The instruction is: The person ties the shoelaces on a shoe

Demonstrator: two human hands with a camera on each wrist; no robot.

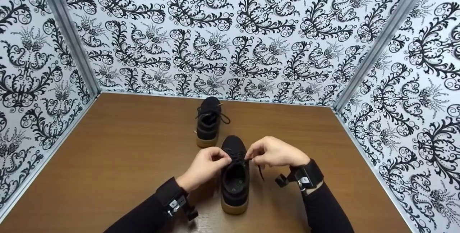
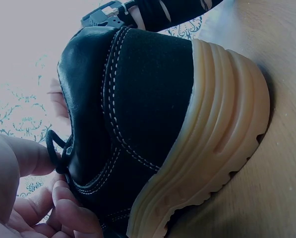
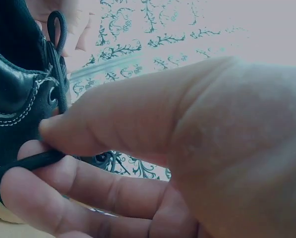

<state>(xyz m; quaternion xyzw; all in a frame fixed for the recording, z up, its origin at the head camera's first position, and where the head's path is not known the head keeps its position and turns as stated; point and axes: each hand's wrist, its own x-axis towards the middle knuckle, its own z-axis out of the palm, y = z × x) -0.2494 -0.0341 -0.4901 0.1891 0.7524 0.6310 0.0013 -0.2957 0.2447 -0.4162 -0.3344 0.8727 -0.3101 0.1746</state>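
A black shoe (image 1: 234,199) with a tan gum sole stands on the table, toe pointing away from me. My left hand (image 1: 205,164) is at the left of its lacing and pinches a loop of the black shoelace (image 2: 50,148) between thumb and fingers. On the other side, my right hand (image 1: 279,152) grips a lace end (image 3: 44,159) between thumb and fingers, and its tail hangs down beside the shoe. The lace loop (image 3: 64,34) rises above the eyelets in the right wrist view. White stitching runs along the shoe's heel and collar.
Farther back and slightly left, a second black shoe (image 1: 208,134) with the same sole stands with its laces loose at the sides. The brown wooden table (image 1: 136,136) is bounded by patterned black-and-white walls (image 1: 215,46) with metal corner posts.
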